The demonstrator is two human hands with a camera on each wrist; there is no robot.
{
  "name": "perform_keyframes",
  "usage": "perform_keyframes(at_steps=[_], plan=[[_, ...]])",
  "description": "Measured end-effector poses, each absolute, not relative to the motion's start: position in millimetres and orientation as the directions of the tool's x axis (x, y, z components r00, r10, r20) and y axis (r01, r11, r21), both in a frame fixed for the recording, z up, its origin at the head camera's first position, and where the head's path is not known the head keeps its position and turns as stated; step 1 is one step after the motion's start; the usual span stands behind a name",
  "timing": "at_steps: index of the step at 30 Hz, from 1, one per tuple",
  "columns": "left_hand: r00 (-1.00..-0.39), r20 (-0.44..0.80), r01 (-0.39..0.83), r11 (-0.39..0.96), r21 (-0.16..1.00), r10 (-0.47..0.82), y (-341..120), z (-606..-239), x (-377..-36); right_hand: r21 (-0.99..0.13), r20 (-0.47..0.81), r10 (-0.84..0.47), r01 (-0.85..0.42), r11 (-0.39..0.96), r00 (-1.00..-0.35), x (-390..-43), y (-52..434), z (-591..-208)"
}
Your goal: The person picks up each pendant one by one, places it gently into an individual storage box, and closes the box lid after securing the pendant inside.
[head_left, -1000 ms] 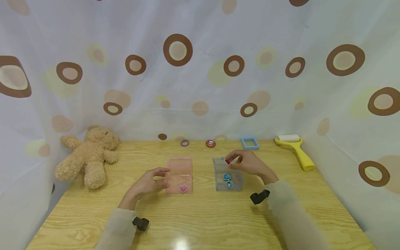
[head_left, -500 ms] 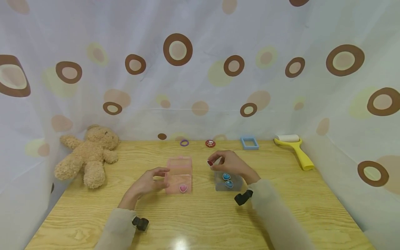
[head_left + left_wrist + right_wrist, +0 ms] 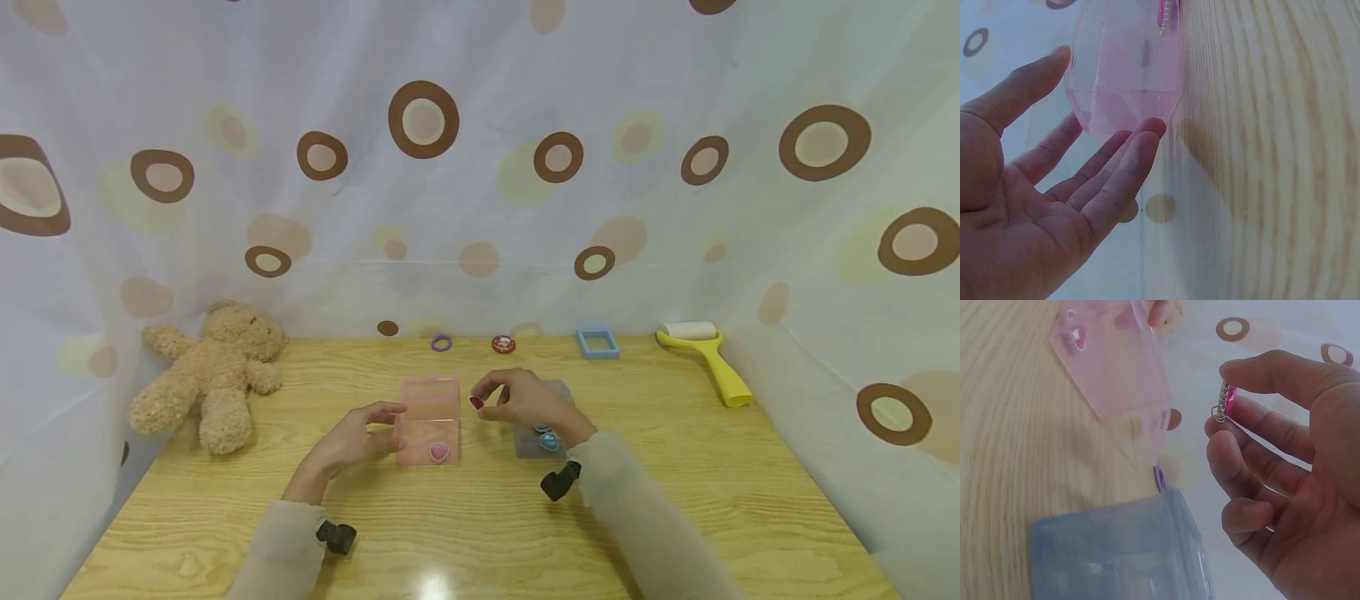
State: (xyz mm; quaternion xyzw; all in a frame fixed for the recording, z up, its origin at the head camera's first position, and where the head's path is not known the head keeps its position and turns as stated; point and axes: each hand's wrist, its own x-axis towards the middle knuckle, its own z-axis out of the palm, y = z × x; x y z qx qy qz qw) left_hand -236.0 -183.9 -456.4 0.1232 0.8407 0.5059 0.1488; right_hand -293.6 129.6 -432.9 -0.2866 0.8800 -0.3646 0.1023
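Note:
My right hand [image 3: 532, 402] pinches a red gem pendant [image 3: 476, 403] between thumb and fingertips. It hangs above the gap between two small clear boxes. In the right wrist view the pendant [image 3: 1229, 400] has a silvery beaded edge and a small loop. The pink box [image 3: 427, 435] has its lid up, with a pink heart-shaped gem [image 3: 438, 452] in it. My left hand [image 3: 356, 440] is at that box's left side, fingers relaxed, holding nothing. Under my right hand, partly hidden, stands the bluish-grey box [image 3: 527, 448]; a blue gem [image 3: 550, 442] shows in it, another is mostly covered.
Along the back lie a purple ring [image 3: 442, 343], a round red piece [image 3: 503, 344], a light blue square frame [image 3: 597, 343] and a yellow-handled lint roller [image 3: 708, 358]. A teddy bear [image 3: 217, 371] lies at the left. Behind the wooden table hangs a patterned curtain [image 3: 480, 167].
My right hand has carried the red pendant leftward from above the bluish box to near the pink box's right edge. My left hand has stayed in place.

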Motion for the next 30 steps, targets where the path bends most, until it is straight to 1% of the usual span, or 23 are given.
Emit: perform_keyframes(at_steps=[10, 16, 30], plan=[[-0.923, -0.126, 0.052, 0.441, 0.896, 0.364, -183.9, -456.6, -234.2, -0.685, 0.024, -0.619, -0.464, 0.561, -0.785, -288.8, 105.7, -435.3], [-0.929, -0.124, 0.048, 0.445, 0.894, 0.350, -183.4, -457.0, -235.0, -0.690, 0.029, -0.655, -0.489, 0.533, -0.755, -289.7, 89.5, -441.5], [-0.934, -0.143, 0.034, 0.478, 0.878, 0.328, -182.7, -457.9, -236.0, -0.662, 0.004, -0.672, -0.506, 0.553, -0.741, -292.5, 68.6, -450.8]])
